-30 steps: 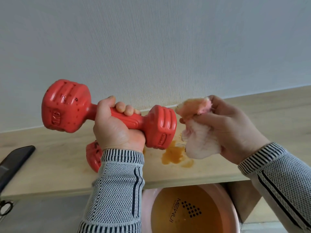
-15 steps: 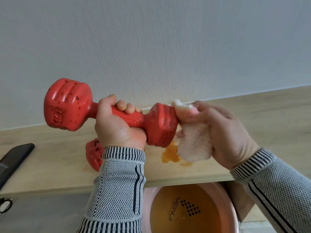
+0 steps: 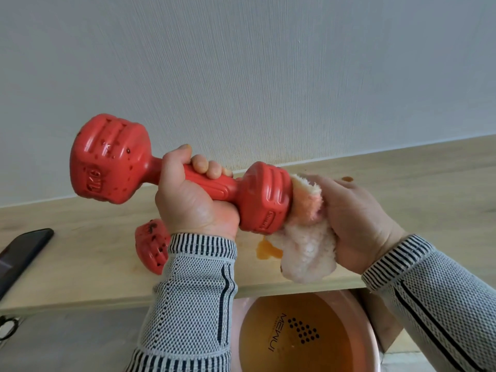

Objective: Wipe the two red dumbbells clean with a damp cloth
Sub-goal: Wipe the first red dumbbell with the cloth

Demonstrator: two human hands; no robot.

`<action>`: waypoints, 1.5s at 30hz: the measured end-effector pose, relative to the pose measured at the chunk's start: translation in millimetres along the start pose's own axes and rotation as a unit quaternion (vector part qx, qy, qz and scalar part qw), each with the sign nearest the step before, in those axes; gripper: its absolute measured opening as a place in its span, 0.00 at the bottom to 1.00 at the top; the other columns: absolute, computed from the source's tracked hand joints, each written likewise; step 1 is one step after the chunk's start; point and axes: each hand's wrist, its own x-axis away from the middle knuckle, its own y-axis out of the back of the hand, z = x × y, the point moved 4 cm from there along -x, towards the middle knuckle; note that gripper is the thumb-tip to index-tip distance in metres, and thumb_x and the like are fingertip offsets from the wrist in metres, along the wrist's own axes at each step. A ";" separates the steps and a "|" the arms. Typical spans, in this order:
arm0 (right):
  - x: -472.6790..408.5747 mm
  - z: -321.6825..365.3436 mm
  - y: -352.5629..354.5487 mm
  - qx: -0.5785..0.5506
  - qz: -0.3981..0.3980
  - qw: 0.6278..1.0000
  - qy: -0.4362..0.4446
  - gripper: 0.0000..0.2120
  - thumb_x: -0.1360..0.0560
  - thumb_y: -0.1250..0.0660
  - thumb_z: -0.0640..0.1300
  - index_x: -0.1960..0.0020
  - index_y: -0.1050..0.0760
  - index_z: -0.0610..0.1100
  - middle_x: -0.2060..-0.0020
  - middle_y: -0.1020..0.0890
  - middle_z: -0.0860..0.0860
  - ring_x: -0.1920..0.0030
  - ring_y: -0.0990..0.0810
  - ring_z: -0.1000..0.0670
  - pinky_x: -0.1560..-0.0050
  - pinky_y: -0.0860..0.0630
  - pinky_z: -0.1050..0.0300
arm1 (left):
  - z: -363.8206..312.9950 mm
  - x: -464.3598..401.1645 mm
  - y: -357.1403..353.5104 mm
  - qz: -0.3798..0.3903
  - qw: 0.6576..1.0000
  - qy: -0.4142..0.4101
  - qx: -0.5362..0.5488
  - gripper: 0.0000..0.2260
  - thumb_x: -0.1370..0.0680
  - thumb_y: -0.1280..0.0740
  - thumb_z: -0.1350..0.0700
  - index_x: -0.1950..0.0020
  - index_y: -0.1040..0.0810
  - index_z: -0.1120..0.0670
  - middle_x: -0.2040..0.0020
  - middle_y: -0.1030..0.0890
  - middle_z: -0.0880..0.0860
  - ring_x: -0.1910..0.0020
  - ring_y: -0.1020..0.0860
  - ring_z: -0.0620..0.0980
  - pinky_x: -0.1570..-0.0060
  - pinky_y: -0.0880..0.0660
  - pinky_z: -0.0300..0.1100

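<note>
My left hand [image 3: 192,202] grips the handle of a red dumbbell [image 3: 112,159] and holds it in the air, left head raised and speckled with dark spots. My right hand [image 3: 357,224] holds a pale pink cloth [image 3: 306,253] and presses it against the end face of the dumbbell's right head. A second red dumbbell [image 3: 151,247] lies on the wooden shelf [image 3: 80,253] behind my left wrist, mostly hidden, with dark stains on its visible head.
An orange puddle [image 3: 268,251] sits on the shelf under the cloth. Below the shelf edge stands a pink basin [image 3: 373,331] of orange-brown water. A black phone [image 3: 21,257] lies at the left. A white wall rises behind the shelf.
My right hand brought the cloth from beside the dumbbell onto its right head. The dumbbell's left head tilted higher.
</note>
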 end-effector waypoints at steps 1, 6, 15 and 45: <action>-0.1 -2.0 -0.7 0.004 0.014 1.000 -0.024 0.17 0.26 0.32 0.52 0.54 0.19 0.36 0.63 0.18 0.40 0.63 0.17 0.42 0.62 0.19 0.49 | 1.0 0.8 -0.8 0.002 1.000 -0.001 -0.003 0.11 0.24 0.37 0.59 0.65 0.33 0.51 0.73 0.32 0.46 0.76 0.33 0.45 0.70 0.32 0.38; 0.5 2.2 0.9 0.038 0.061 0.996 -0.047 0.14 0.32 0.30 0.47 0.57 0.21 0.36 0.65 0.21 0.40 0.64 0.21 0.42 0.63 0.20 0.49 | 2.5 1.2 -2.5 0.002 1.000 -0.011 -0.017 0.11 0.24 0.36 0.59 0.66 0.32 0.52 0.73 0.31 0.47 0.76 0.33 0.45 0.69 0.32 0.40; 5.9 17.4 2.8 0.110 -0.064 0.974 0.186 0.13 0.26 0.34 0.45 0.65 0.20 0.39 0.68 0.24 0.45 0.64 0.25 0.47 0.61 0.29 0.54 | -0.9 -5.1 5.4 -0.010 1.000 -0.017 -0.006 0.12 0.24 0.36 0.59 0.66 0.33 0.51 0.73 0.31 0.46 0.76 0.33 0.45 0.69 0.32 0.38; -0.2 4.1 2.5 0.173 -0.012 0.984 0.039 0.15 0.29 0.32 0.46 0.62 0.25 0.33 0.67 0.24 0.41 0.65 0.22 0.43 0.60 0.21 0.40 | 0.0 6.8 -6.7 0.070 0.994 -0.052 -0.059 0.14 0.25 0.37 0.61 0.70 0.32 0.53 0.74 0.33 0.48 0.76 0.34 0.47 0.68 0.33 0.42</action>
